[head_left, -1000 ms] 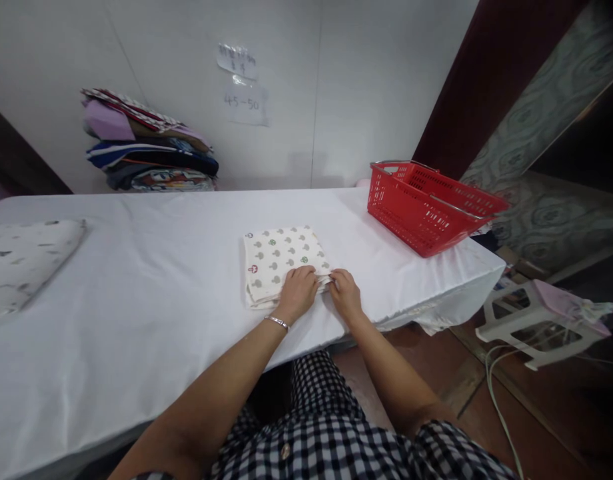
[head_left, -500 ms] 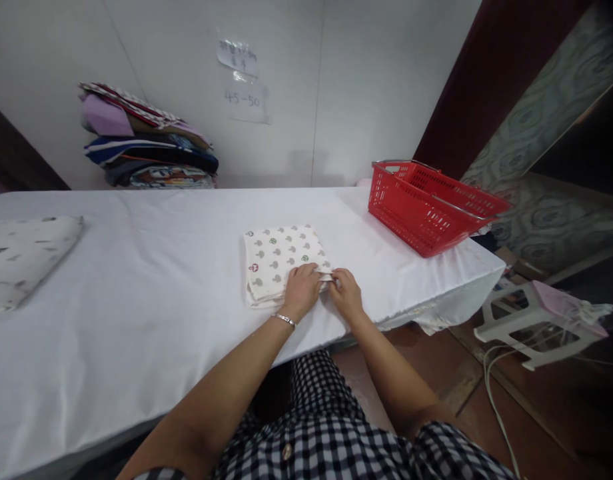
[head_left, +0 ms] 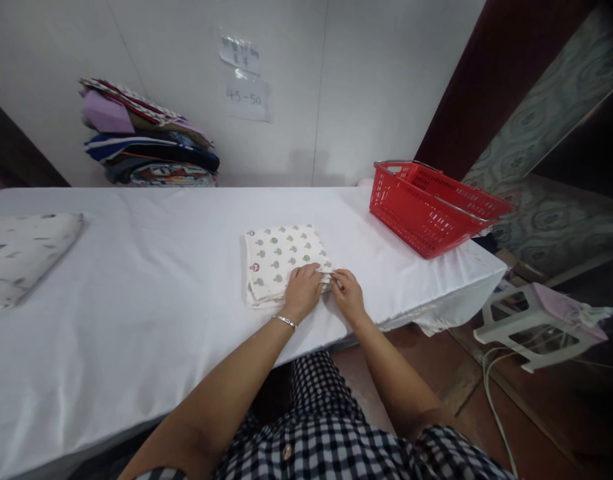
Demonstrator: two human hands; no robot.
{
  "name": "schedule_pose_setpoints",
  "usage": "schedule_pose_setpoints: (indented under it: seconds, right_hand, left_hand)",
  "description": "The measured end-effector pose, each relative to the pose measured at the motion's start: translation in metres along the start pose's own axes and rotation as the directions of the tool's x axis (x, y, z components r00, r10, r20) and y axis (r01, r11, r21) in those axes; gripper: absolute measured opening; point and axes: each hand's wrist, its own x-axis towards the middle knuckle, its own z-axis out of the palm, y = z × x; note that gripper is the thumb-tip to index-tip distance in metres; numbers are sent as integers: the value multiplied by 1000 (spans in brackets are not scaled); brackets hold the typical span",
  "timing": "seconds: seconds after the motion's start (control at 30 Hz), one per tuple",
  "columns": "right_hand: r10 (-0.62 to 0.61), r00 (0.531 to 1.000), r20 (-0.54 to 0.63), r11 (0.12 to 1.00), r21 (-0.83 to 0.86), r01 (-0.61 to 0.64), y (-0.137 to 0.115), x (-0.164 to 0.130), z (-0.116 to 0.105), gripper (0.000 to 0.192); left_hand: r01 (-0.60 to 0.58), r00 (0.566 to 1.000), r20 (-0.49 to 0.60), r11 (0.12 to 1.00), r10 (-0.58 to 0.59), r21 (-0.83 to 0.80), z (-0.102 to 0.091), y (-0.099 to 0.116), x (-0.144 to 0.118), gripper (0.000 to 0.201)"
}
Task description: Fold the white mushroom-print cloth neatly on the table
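One folded cloth (head_left: 281, 261), cream with small grey, green and red tree-like prints, lies flat near the front edge of the bench (head_left: 151, 267), a little right of its middle. It is close to square, so its long axis is hard to call; its sides run slightly skewed to the bench edge, with the far right corner turned a touch toward the basket. The stacked fold edges show along its near side.

Both hands meet at the near right corner of the cloth. The left hand (head_left: 301, 291) lies palm down on the cloth, fingers together and pressed flat on the fabric. The right hand (head_left: 347, 295) sits just beside it on the bench, its fingers (head_left: 336, 279) curled and closed on the edge of the cloth (how many layers they pinch I cannot tell). A thin bracelet (head_left: 284, 321) circles the left wrist.

Farther right a red basket (head_left: 426, 207) stands at the bench's end, well apart from the cloth. At the far left lies a pale printed pad (head_left: 21, 250), and against the wall sits a pile of folded fabrics (head_left: 146, 143).
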Motion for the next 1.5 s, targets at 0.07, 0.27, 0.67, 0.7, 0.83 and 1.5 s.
schedule_pose_setpoints:
  seconds: [0.07,0.27,0.67,0.7,0.83,1.5]
  right_hand:
    - [10,1000,10,1000,-9,-10,-1,0,0,22]
    - [30,999,-24,998,53,-28,3,2,2,15]
    - [-5,999,-49,999,45,7,1,-1,0,12]
    - [-9,999,-44,999,40,10,1,-2,-1,13]
    - [-11,1000,-14,1000,27,11,-3,-3,-2,14]
    - [14,999,50,998,53,-17,6,-5,0,11]
  left_hand:
    - [-18,1000,0,1000,18,-3,0,0,0,22]
    - [-34,999,24,999,34,-7,1,0,1,23]
    - [19,1000,-4,1000,-19,-18,4,-1,-1,23]
    - [11,1000,-10,1000,-12,-18,4,-1,-1,23]
    - [-9,1000,-17,1000,9,-15,3,0,-2,21]
    - [-25,1000,9,999,24,48,5,7,0,22]
